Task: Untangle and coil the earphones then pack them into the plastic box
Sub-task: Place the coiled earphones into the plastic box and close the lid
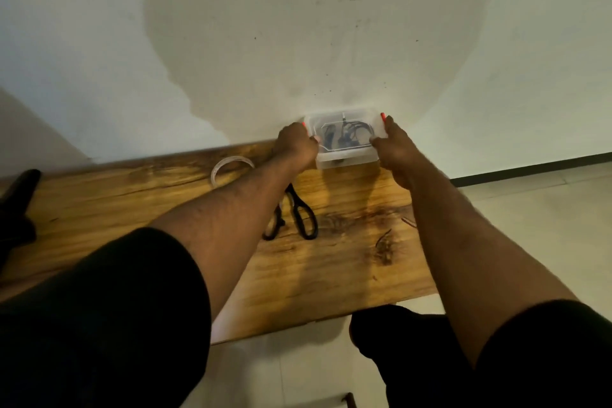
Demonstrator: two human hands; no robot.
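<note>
A pale wall [298, 26] with a large darker stain rises behind a wooden surface [331, 258], whose far edge meets it. At that far edge sits the clear plastic box [344, 159] with its lid on, held between the 2 hands. The left hand [296, 146] grips the box's left end, fingers curled over the edge with a fingertip on the lid. The right hand [395, 146] grips the right end, thumb pressed on the lid's near corner. A red latch [382, 116] shows just beyond the right hand; a trace of red shows by the left. Dark earphones [346, 136] lie inside the box, seen blurrily through the lid. Just left of the left hand lies a roll of clear tape [217, 172]. Nearer the person than the left hand, partly under that forearm, lie black scissors [303, 215].
</note>
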